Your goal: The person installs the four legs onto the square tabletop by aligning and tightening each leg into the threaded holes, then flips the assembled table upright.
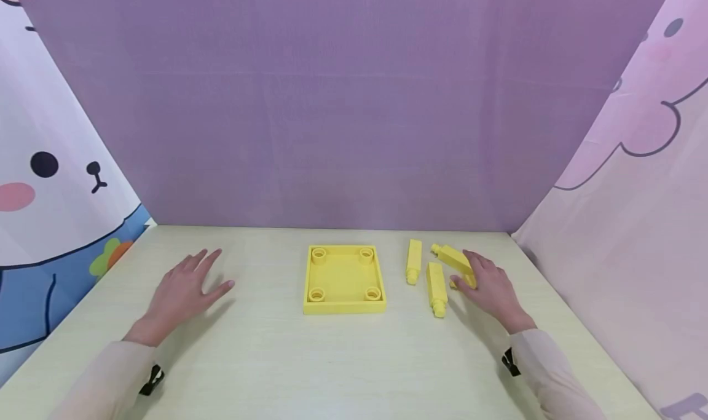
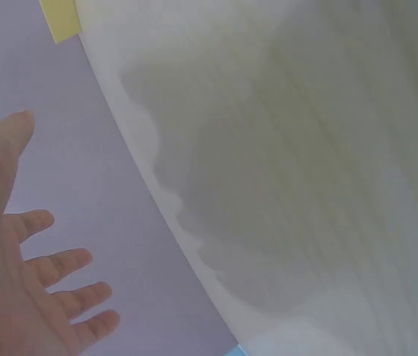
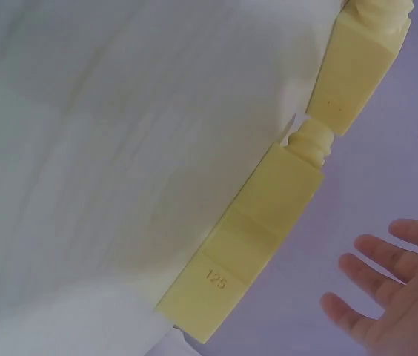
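A shallow yellow square board [image 1: 342, 278] lies on the table, with a round socket in each corner. To its right are several yellow peg-ended legs; one leg [image 1: 414, 260] lies nearest the board and another leg [image 1: 436, 288] lies closer to me. My right hand [image 1: 493, 291] hovers over the rightmost legs, partly hiding them, its fingers spread and holding nothing. The right wrist view shows a leg marked 125 [image 3: 239, 241] beside those fingers, and a second leg [image 3: 357, 67] beyond its peg. Left of the board, my left hand [image 1: 182, 294] is held over the table, fingers apart and empty.
The pale wood-grain table [image 1: 343, 364] runs back to a purple panel [image 1: 354, 112]. Printed cartoon cloths stand on both sides, the left cloth [image 1: 55, 223] and the right cloth [image 1: 636, 241]. Each sleeve has a black clip near the wrist.
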Demonstrator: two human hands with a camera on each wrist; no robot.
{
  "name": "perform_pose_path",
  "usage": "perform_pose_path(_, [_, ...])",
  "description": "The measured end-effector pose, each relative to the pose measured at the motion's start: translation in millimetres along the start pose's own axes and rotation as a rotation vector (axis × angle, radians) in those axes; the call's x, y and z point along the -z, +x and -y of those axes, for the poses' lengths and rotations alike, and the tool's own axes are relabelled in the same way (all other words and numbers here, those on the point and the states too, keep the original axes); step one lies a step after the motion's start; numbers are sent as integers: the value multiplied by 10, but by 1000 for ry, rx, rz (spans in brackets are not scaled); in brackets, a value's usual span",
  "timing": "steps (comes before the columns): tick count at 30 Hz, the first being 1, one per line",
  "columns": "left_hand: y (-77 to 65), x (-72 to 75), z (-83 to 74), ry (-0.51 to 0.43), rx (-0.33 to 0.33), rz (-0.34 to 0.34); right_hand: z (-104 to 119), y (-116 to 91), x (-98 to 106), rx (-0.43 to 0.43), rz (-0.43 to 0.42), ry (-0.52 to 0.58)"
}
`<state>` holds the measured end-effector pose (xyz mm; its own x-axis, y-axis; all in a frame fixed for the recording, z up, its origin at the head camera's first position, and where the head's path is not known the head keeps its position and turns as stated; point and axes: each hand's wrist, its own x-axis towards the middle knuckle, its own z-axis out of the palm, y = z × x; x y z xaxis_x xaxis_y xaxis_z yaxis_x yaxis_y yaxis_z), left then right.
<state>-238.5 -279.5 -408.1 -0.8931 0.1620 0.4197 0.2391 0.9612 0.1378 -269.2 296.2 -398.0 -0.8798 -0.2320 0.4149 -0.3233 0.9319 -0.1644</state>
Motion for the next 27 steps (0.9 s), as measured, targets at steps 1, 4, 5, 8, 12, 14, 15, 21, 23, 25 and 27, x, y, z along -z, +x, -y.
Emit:
perform_pose_path(1, [5, -7, -15, -5, -3, 2, 4, 3, -6, 4, -2, 6])
perform_pose_path(4, [14, -23, -69, -18, -15, -9, 15, 16, -31, 13, -4, 25])
perform_pose_path(5, [18, -29, -87, -22, -21, -15, 16, 21, -40, 16, -1, 32])
perform_pose_path(8, [30, -48, -137, -34, -44, -26, 27, 38, -61, 12, 22, 59])
perform_pose_path(12, [54, -77, -201, -54, -87, -46, 44, 64, -81, -1, 57, 77])
perform_pose_path(14, [66, -97, -233, -67, -107, -56, 57, 75, -86, -8, 69, 84])
perform_pose_path(15, [73, -109, -247, -73, -115, -64, 61, 82, -89, -10, 75, 87])
perform_pose_path(21, [111, -178, -355, -95, -158, -88, 84, 126, -119, -17, 98, 129])
perform_pose_path(23, [123, -191, -406, -97, -166, -78, 89, 143, -126, -20, 106, 146])
perform_pose_path(25, [134, -202, -461, -99, -171, -63, 93, 160, -130, -25, 115, 166])
perform_pose_path(27, [144, -211, -518, -107, -173, -48, 98, 175, -130, -28, 121, 184])
